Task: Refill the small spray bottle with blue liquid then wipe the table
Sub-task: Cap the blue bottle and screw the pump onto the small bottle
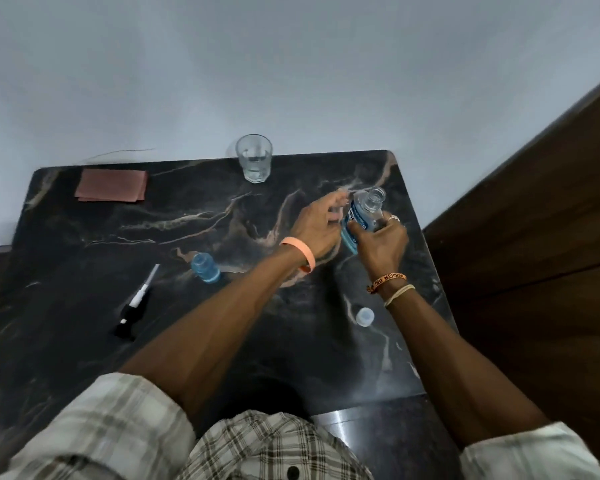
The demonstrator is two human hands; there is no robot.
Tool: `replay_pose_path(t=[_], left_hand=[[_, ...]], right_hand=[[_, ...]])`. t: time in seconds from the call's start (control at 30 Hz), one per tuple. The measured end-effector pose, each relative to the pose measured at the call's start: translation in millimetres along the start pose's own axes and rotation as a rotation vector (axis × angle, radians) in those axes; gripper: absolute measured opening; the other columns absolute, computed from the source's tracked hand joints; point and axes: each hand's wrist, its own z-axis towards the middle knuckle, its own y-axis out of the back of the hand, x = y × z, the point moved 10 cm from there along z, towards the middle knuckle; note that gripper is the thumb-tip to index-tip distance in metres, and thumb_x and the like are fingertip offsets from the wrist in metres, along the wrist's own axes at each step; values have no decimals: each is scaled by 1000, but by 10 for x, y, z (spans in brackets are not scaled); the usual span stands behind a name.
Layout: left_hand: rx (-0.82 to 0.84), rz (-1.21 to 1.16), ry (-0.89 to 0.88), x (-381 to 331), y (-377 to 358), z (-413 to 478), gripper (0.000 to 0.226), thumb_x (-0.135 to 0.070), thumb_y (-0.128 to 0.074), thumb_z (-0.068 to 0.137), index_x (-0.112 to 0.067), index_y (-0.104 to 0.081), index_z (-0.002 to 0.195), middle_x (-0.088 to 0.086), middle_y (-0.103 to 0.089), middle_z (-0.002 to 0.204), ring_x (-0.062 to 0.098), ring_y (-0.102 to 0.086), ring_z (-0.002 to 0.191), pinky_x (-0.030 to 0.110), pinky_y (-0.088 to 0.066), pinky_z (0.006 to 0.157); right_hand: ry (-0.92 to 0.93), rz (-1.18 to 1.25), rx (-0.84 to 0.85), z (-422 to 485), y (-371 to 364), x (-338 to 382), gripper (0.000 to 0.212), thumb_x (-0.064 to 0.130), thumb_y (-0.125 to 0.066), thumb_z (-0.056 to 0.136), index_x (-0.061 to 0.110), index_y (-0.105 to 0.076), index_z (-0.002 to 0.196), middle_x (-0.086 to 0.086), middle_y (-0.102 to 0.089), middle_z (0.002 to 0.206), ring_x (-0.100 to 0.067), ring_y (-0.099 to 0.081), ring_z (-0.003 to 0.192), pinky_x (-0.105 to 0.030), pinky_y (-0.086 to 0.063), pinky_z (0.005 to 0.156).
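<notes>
Near the table's (pixel 84 237) right edge, the right hand (pixel 381 244) wraps the open refill bottle (pixel 359 216); the left hand (pixel 314 226) blurs beside it, fingers unclear. Light, squashy plastic (spills easily): grip mid-body.

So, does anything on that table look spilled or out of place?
No spill shows. The spray pump lies on its side, apart from the small bottle, which is open. A loose cap lies alone at the right, and the glass stands at the far edge of the table.
</notes>
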Motion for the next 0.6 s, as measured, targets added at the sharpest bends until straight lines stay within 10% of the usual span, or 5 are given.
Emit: replay_pose_path(t=[0.17,0.4,0.6], left_hand=[[99,81,12,106,-468,34,62,10,-50,84,-24,-55,136,2,-63,131,7,-59,111,-6,-39,78],[188,35,112,392,-738,-118,73,15,-48,80,-17,-44,145,-7,-58,126,-20,-56,86,-10,-35,68],[168,94,152,447,-757,-135,75,12,-49,84,-20,-33,151,6,-51,145,14,-57,118,-4,-38,80]], right_hand=[[-58,-83,-51,-26,150,-327,22,27,-81,67,30,-61,76,5,-68,75,-14,-65,70,-25,-49,64],[-75,-111,-1,-140,91,-588,22,26,-79,69,22,-67,87,-1,-71,86,-20,-66,78,-35,-57,72],[-67,-109,44,-116,38,-636,41,27,-82,70,18,-65,107,-2,-71,103,-17,-68,93,-29,-53,77]])
